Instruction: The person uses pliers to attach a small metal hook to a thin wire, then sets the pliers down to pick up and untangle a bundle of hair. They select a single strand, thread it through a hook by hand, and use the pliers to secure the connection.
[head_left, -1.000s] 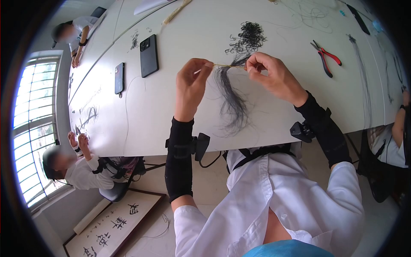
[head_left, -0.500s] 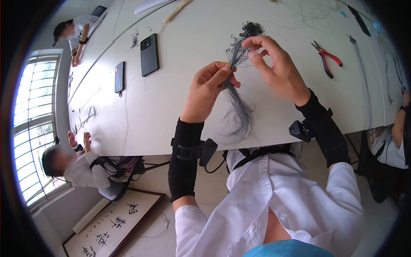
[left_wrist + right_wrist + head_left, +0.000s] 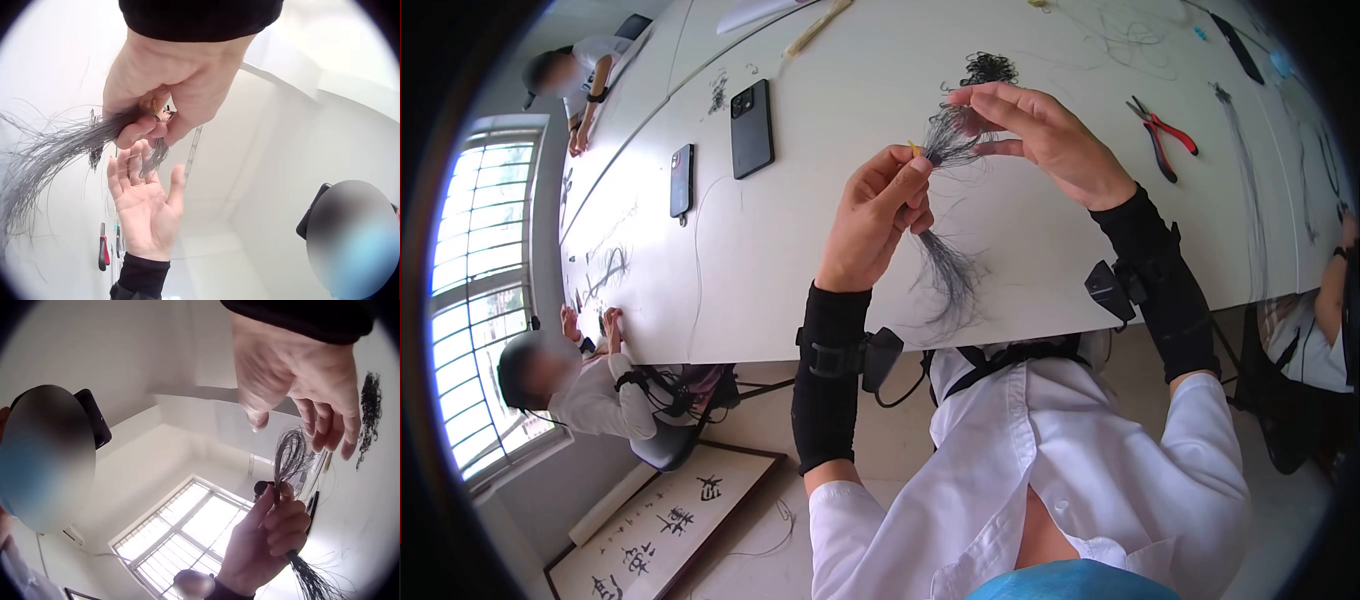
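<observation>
My left hand grips a bundle of thin dark grey strands around its middle, thumb pressed against curled fingers. Loose tails hang below that fist toward the table's near edge. Above it, the bundle's other end fans out in loops, clearest in the right wrist view. A short yellow tie shows at the thumb tip. Beside the looped end, my right hand is held palm inward with fairly straight fingers, the fingertips right at the strands. Just beyond it lies a pile of small black hook-like pieces, partly hidden by that hand.
Red-and-black pliers lie to the right, near another long strand bundle. On the left are two phones, a larger one and a smaller one. A straw-coloured bundle lies at the back. Other people sit around the table.
Both hands earlier stretched a yellow cord across the bundle. The left hand then took hold of the bundle's middle. The right hand let the cord go and opened beside the upper end.
</observation>
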The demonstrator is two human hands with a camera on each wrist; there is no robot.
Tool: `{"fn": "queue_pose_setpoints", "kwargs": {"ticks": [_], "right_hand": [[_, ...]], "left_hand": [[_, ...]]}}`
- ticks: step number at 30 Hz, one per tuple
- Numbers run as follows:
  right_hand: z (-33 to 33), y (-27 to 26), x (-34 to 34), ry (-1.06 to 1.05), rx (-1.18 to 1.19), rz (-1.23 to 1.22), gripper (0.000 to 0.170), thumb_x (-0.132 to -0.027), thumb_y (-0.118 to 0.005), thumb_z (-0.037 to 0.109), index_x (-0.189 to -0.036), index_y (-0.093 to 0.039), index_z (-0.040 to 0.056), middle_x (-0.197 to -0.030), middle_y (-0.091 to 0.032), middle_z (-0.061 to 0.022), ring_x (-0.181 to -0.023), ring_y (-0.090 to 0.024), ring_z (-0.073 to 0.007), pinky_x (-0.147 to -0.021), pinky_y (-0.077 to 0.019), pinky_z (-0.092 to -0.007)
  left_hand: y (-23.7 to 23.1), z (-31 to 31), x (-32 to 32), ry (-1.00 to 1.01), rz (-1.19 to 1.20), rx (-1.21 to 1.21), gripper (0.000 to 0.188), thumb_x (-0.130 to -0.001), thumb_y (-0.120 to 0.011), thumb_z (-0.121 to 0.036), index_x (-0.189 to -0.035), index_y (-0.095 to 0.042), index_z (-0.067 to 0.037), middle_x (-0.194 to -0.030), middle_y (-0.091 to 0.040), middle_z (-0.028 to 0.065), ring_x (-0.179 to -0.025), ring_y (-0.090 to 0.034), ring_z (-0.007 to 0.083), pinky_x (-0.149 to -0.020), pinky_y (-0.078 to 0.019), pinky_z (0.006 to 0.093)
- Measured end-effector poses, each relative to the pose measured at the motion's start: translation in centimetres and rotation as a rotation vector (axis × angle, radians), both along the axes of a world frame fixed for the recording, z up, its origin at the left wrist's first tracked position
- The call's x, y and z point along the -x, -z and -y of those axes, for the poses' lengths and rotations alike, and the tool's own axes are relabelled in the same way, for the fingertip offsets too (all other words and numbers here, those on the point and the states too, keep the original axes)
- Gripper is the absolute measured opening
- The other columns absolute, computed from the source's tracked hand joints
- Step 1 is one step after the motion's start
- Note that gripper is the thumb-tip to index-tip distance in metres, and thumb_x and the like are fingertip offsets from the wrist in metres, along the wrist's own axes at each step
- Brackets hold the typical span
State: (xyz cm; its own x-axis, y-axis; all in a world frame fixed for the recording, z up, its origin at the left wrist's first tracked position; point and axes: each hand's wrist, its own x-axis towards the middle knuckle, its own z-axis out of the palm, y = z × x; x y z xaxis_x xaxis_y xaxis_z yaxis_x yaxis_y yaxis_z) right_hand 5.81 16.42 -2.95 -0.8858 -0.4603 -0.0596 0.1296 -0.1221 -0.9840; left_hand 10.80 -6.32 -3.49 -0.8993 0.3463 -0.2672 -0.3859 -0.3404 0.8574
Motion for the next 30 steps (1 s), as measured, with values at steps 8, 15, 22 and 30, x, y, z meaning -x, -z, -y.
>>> {"fn": "queue_pose_setpoints", "kwargs": {"ticks": [8, 15, 22, 30], "right_hand": [[0.0, 0.4, 0.6, -0.115, -0.229, -0.152, 0.038, -0.098, -0.065, 0.025, -0.125, -0.06, -0.0008, -0.111, -0.068, -0.0056, -0.106, -0.063, -0.0136, -0.094, -0.0493, -0.0271], [0.5, 1.8, -0.2, -0.152, -0.215, -0.087, 0.044, -0.1, -0.063, 0.031, -0.128, -0.056, -0.0017, -0.122, -0.065, -0.0091, -0.114, -0.06, -0.0139, -0.096, -0.0489, -0.0281], [-0.2, 1.2, 0.3, -0.143, -0.118, -0.025, 0.033, -0.1, -0.062, 0.031, -0.115, -0.066, 0.0015, -0.095, -0.067, -0.0017, -0.087, -0.062, -0.009, -0.089, -0.0511, -0.0251], [1.0, 1.7, -0.2, 0.211, -0.159, -0.127, 0.045, -0.101, -0.059, 0.041, -0.119, -0.065, 0.0008, -0.107, -0.066, -0.0036, -0.102, -0.06, -0.0108, -0.095, -0.0491, -0.0271]], "left_hand": [[0.0, -0.5, -0.1, -0.047, 0.012, 0.088, 0.016, -0.104, -0.056, -0.022, -0.097, -0.057, -0.008, -0.069, -0.043, -0.004, -0.057, -0.038, 0.0057, -0.053, -0.0322, 0.0224], [-0.1, -0.8, -0.3, -0.123, -0.035, 0.132, 0.019, -0.104, -0.055, -0.024, -0.101, -0.059, -0.005, -0.066, -0.041, -0.0045, -0.055, -0.034, 0.0044, -0.052, -0.0296, 0.0216], [0.0, -0.7, -0.4, -0.162, -0.002, 0.166, 0.02, -0.105, -0.054, -0.024, -0.103, -0.059, -0.005, -0.065, -0.042, -0.0046, -0.053, -0.035, 0.0042, -0.05, -0.0292, 0.0214], [0.0, -1.1, -0.7, -0.18, -0.035, 0.21, 0.019, -0.104, -0.054, -0.024, -0.101, -0.061, -0.006, -0.065, -0.048, -0.004, -0.053, -0.037, 0.0039, -0.049, -0.032, 0.0211]]}}
